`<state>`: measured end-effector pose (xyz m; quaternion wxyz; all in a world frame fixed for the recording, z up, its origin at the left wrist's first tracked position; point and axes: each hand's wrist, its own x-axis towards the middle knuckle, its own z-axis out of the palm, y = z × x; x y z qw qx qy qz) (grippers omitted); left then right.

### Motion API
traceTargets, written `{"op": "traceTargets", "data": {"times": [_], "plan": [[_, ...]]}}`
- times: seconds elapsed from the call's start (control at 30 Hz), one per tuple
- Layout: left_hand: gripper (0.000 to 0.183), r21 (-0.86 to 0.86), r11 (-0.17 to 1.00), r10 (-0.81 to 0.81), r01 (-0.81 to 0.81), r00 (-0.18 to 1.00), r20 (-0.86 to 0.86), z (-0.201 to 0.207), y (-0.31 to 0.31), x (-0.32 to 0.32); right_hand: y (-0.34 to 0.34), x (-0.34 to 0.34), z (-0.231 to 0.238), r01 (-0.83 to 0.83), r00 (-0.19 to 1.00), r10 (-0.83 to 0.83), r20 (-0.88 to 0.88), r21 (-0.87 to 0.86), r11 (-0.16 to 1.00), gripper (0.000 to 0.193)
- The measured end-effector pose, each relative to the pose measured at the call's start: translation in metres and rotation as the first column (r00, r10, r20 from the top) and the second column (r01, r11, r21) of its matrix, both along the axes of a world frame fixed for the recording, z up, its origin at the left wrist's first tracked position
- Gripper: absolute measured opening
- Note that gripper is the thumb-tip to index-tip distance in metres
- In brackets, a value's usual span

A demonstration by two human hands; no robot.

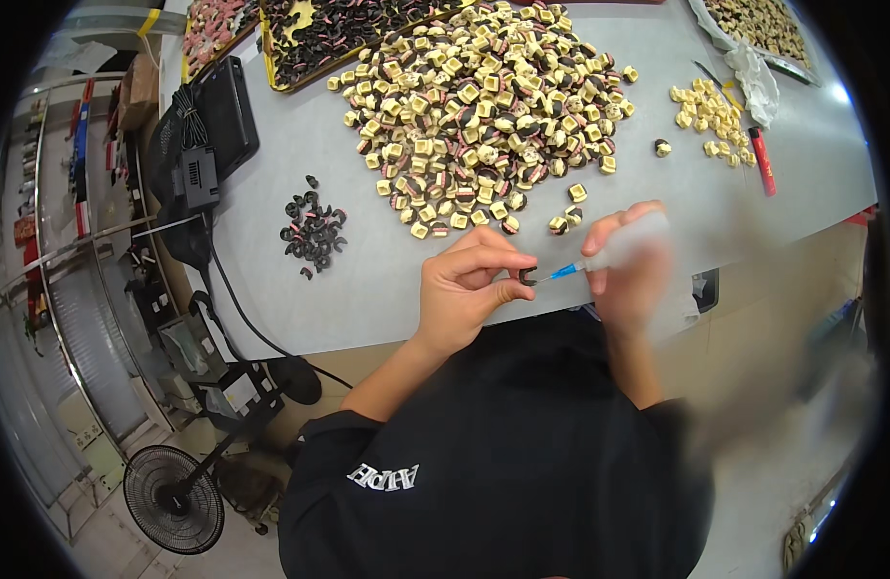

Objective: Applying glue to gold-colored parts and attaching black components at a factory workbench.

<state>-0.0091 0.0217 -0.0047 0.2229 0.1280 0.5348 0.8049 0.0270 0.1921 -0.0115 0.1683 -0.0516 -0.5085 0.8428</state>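
My left hand (454, 289) pinches a small black curved piece (528, 277) between thumb and fingertips, just above the table's near edge. My right hand (630, 289), partly blurred, grips a whitish squeeze bottle (630, 241). The bottle's blue needle tip (564, 271) points left, with its thin end at or very near the black piece; contact is too small to tell. Beyond both hands lies a big heap of small cream, black and pink pieces (483, 125). A smaller pile of black curved pieces (314, 234) lies to the left.
Loose cream pieces (700, 108) lie at the right, beside a red stick-shaped object (763, 162) and crumpled white paper (753, 85). A yellow-edged tray (268, 53) of black pieces stands at the back left. A black device (228, 111) and cable flank the table's left; a fan (173, 499) stands below.
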Motion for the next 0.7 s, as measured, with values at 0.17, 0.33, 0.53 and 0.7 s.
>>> {"op": "traceTargets", "data": {"times": [0.17, 0.33, 0.53, 0.7], "plan": [[0.027, -0.016, 1.000, 0.001, 0.000, 1.000, 0.015, 0.0005, -0.0005, 0.0007, -0.0005, -0.0004, 0.0012, -0.005, 1.000, 0.006, -0.004, 0.045, 0.999, 0.035], [0.027, -0.027, 1.000, -0.003, 0.004, 1.000, 0.021, 0.0017, -0.0005, 0.0004, -0.0021, -0.0008, 0.0009, 0.000, 1.000, 0.001, -0.008, 0.054, 0.999, 0.035], [0.027, -0.024, 1.000, -0.002, 0.003, 1.000, 0.014, 0.0021, -0.0001, -0.0001, -0.0022, -0.0009, 0.0010, 0.014, 1.000, -0.014, 0.005, 0.078, 0.997, 0.034], [0.027, -0.027, 1.000, 0.001, 0.000, 1.000, 0.007, 0.0017, -0.0001, -0.0001, -0.0029, -0.0012, 0.0017, 0.025, 1.000, -0.025, 0.000, 0.081, 0.996, 0.035]]}}
